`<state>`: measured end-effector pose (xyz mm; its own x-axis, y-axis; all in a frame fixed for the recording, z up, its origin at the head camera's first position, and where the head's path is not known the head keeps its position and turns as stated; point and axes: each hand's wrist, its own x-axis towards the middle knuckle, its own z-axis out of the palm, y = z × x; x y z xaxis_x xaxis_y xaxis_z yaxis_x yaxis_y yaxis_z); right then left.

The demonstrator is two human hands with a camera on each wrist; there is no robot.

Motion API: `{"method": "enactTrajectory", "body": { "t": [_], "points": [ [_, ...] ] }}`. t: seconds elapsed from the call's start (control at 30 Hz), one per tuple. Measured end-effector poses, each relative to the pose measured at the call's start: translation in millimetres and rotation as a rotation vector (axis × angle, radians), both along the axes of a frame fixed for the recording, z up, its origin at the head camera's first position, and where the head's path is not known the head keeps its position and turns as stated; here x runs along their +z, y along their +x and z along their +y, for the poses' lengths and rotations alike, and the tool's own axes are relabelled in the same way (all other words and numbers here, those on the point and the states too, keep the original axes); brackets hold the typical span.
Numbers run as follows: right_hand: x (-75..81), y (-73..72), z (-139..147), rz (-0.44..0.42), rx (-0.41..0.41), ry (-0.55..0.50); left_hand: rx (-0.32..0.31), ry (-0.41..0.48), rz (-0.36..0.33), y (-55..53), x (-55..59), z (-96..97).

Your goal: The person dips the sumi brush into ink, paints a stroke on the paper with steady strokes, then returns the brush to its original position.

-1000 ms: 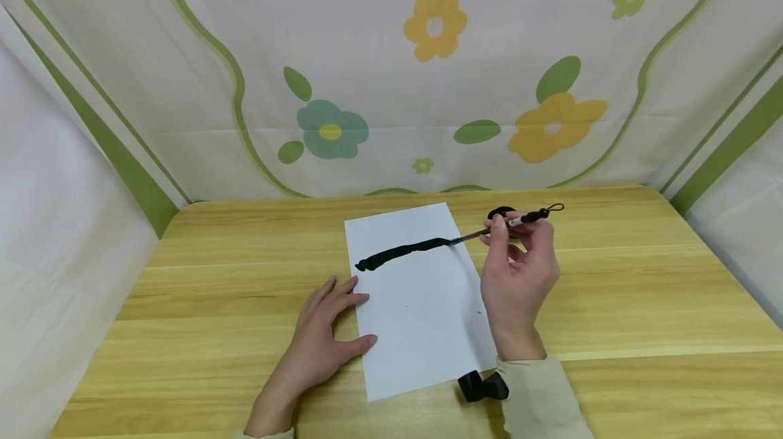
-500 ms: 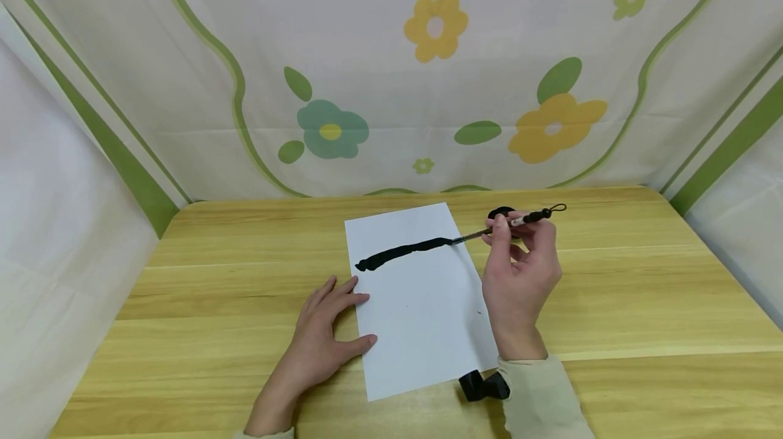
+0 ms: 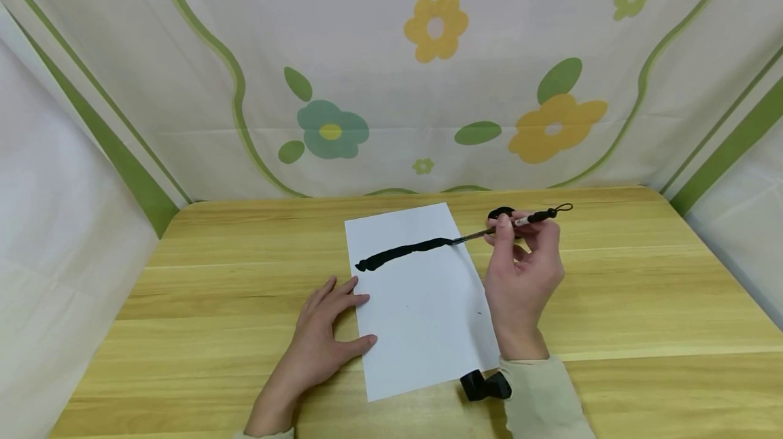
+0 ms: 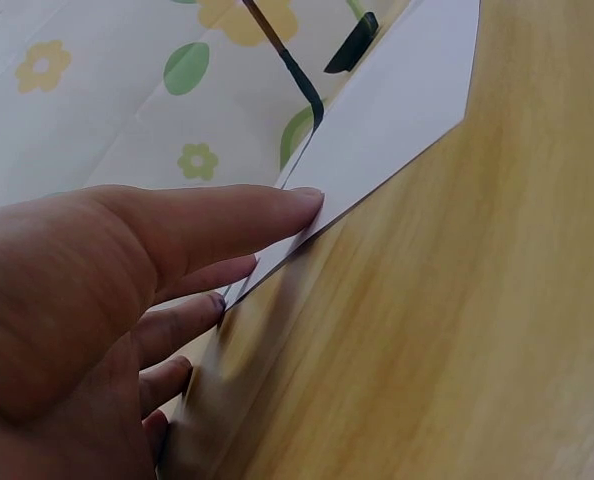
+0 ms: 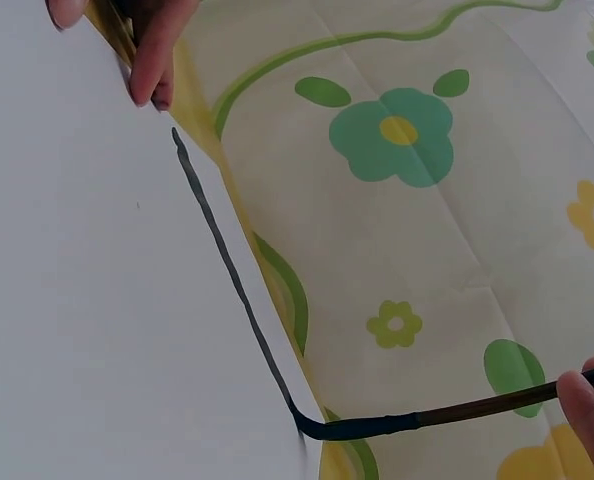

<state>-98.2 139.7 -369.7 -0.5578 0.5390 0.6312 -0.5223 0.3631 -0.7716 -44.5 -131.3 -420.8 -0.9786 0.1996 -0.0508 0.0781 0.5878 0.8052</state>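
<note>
A white sheet of paper [image 3: 422, 323] lies on the wooden table, with a thick black ink stroke [image 3: 404, 250] running across its upper part. My right hand [image 3: 523, 276] pinches an ink brush [image 3: 477, 235] by its handle, which slants up to the right and ends in a hanging loop. Its dark bristles [image 5: 342, 430] bend against the paper at the stroke's right end. My left hand [image 3: 324, 334] rests at the sheet's left edge, fingers spread, with the thumb [image 4: 292, 205] and some fingertips on the paper.
Behind the right hand's fingers stands a small black round dish [image 3: 500, 212], partly hidden. A black device [image 3: 483, 386] sits at the right wrist, over the paper's lower right corner. A flowered white cloth [image 3: 391, 85] rises behind the table [image 3: 214, 303].
My right hand and the brush have shifted slightly to the right, the handle leaning a little further that way. The left hand and the paper have stayed in place.
</note>
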Motion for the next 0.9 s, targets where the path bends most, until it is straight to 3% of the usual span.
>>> {"method": "enactTrajectory", "body": {
  "t": [0.2,0.53,0.9],
  "points": [
    [0.0,-1.3,3.6,-0.005,0.014,-0.069,-0.001,-0.004,0.008,0.4,0.2,0.1],
    [-0.3,-2.3,17.4,-0.052,0.069,-0.292,-0.006,-0.004,0.004,-0.2,0.6,-0.2],
    [0.0,-3.8,25.4,-0.074,0.052,-0.366,-0.009,0.005,0.004,0.4,0.9,-0.4]
  ]
}}
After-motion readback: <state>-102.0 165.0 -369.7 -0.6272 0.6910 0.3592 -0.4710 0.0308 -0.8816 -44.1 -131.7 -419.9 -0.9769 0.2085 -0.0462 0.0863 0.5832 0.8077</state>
